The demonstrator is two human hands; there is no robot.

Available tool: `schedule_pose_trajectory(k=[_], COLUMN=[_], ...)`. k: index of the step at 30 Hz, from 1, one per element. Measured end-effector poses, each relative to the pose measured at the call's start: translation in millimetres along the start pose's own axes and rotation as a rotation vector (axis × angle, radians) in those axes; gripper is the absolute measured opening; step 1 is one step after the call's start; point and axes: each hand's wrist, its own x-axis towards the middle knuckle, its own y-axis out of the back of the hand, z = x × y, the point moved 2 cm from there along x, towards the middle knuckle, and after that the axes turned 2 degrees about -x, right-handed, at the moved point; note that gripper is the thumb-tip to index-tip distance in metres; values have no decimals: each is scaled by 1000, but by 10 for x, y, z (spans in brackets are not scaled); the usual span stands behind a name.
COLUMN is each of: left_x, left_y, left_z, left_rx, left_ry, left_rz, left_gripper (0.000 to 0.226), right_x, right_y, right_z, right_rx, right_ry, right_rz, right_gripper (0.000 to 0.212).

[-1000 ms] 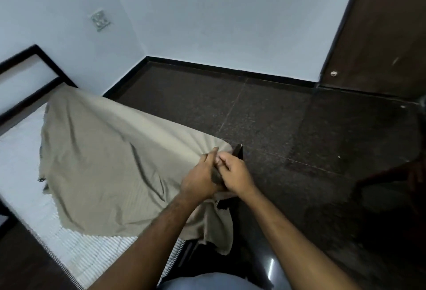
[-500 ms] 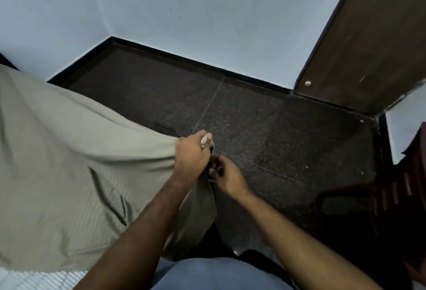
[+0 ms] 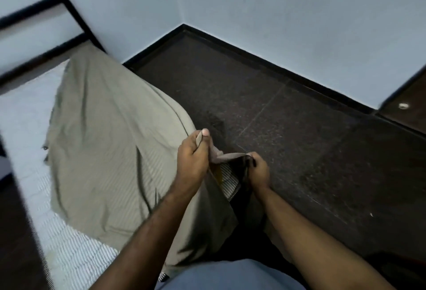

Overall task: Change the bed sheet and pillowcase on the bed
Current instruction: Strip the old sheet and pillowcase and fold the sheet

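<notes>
Hands (image 3: 193,158) apart now, sheet (image 3: 110,146) stretched

Both bare forearms reach forward from the bottom of the view, converging toward the middle. The left hand (image 3: 193,158) sits higher and farther out, its back turned up, the fingers curled into a fist round a fold of sheet (image 3: 110,151), with the thumb tip pressed on top of the gathered cloth. The right hand (image 3: 259,171) lies just beside it, a little lower and to the right, wrist bent slightly, fingers curled and pinching the sheet's edge. A short span of cloth stretches between the two hands, which do not touch each other.
</notes>
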Motion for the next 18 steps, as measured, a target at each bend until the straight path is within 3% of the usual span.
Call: schedule_pose_trajectory(k=[3,5,6,8,9,12,15,16,18], left_x=[243,410,495,639,689,920,1073,1123,1203], left_y=[-91,-259,-381,-625,-714,-822,-782,-746,-677], left_z=[36,78,90,73,110,211,388,352,306], left_rx=[93,324,459,737,755,602,647,606,422], left_ry=[63,89,96,33,-3,-19,49,47,72], left_rz=[34,-62,-165,-273,-223,127,303,348,398], left_gripper=[62,41,43,85,85,22,10,8,25], right_x=[363,579,680,816,820,911,1066,1141,1301], right_y=[227,368,421,507,535,614,582,551,443], right_z=[-522,-935,-1142,-1506,-1679,-1943,-1837,-1740,-1490], right_rx=[59,103,107,81,92,268,363,338,201], right_ry=[118,248,341,498,555,634,669,645,543], right_rz=[72,32,-14,-144,-201,-411,-505,-501,-534], right_gripper=[20,18,19,22,24,27,19,26,56])
